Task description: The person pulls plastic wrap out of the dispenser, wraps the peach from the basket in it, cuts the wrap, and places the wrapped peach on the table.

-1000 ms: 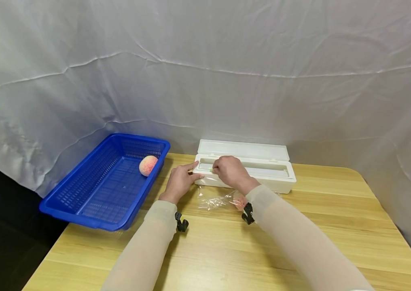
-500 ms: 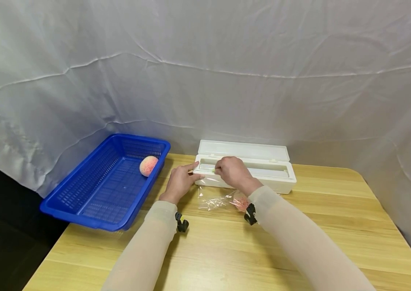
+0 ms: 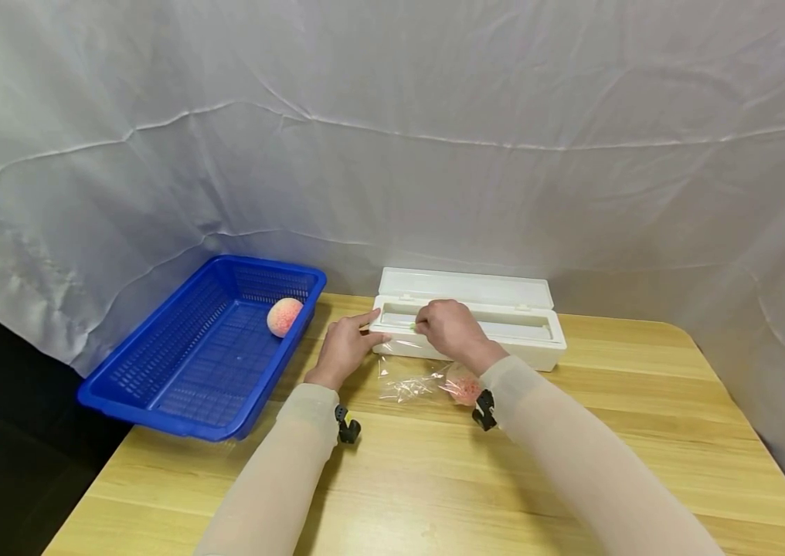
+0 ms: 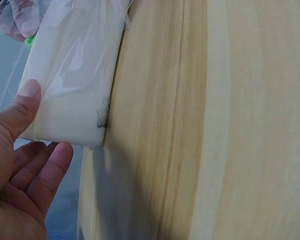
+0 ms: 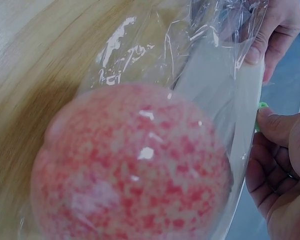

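Note:
A long white cling film dispenser [image 3: 518, 352] stands at the back of the table, its lid [image 3: 469, 287] tipped back. My left hand [image 3: 342, 349] grips its left end; in the left wrist view the thumb [image 4: 27, 95] lies on the edge with the fingers around the end. Between thumb and fingers, my right hand [image 3: 453, 333] pinches a small green slide cutter [image 5: 262, 106] at the dispenser's edge. Clear film [image 3: 402, 386] hangs over the front onto the table. A pink speckled peach [image 5: 135, 165] lies under the film, partly behind my right wrist in the head view.
At the left, a blue plastic basket [image 3: 201, 426] holds another peach [image 3: 284, 316] by its right wall. The wooden table [image 3: 399, 494] ends in a rounded corner at the back right. A grey cloth [image 3: 434, 170] hangs behind it.
My right hand has slid a short way right along the dispenser with the green slide cutter. More of the peach under the film shows. My left hand has stayed at the left end.

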Demonstrator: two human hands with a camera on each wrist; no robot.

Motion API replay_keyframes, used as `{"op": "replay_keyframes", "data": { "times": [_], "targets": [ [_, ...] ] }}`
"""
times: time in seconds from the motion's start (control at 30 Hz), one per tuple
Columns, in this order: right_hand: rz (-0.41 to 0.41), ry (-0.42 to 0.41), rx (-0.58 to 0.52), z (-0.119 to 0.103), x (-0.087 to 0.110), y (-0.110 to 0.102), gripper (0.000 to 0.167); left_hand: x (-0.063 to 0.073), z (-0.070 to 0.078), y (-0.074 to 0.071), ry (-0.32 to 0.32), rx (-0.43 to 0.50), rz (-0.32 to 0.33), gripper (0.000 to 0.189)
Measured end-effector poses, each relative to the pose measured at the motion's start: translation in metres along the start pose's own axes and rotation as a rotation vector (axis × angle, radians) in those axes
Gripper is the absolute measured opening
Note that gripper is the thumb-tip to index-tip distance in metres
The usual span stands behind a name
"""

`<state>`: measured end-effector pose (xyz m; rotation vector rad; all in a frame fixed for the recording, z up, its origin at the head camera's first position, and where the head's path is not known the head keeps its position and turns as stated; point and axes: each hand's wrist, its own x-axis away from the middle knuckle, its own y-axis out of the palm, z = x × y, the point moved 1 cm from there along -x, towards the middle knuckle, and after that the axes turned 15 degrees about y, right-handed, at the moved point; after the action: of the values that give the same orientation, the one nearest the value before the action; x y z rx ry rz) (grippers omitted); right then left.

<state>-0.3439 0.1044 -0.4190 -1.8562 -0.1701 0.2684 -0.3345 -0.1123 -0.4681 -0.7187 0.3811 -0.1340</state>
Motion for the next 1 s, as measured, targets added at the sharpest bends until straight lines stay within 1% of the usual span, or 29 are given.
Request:
{"op": "replay_keyframes", "data": {
  "times": [0.23,0.47,0.63,0.8,1.0],
  "targets": [
    [0.000,0.000,-0.004,0.005,0.003,-0.002,0.016,-0.002,-0.001,0.001,-0.002,0.001,-0.005,0.058],
    [-0.018,0.014,0.000,0.009,0.006,-0.006,0.017,-0.002,-0.003,0.000,-0.041,0.036,-0.010,0.060],
    [-0.020,0.016,-0.005,0.013,0.008,-0.008,0.017,-0.001,-0.002,0.000,-0.042,0.046,-0.013,0.061],
    [0.001,0.000,0.011,0.019,0.010,-0.008,0.016,0.000,-0.002,0.001,-0.043,0.045,-0.019,0.062],
    [0.009,0.001,0.011,0.024,0.011,-0.008,0.015,0.001,-0.002,0.001,-0.037,0.041,-0.022,0.061]
  ]
}}
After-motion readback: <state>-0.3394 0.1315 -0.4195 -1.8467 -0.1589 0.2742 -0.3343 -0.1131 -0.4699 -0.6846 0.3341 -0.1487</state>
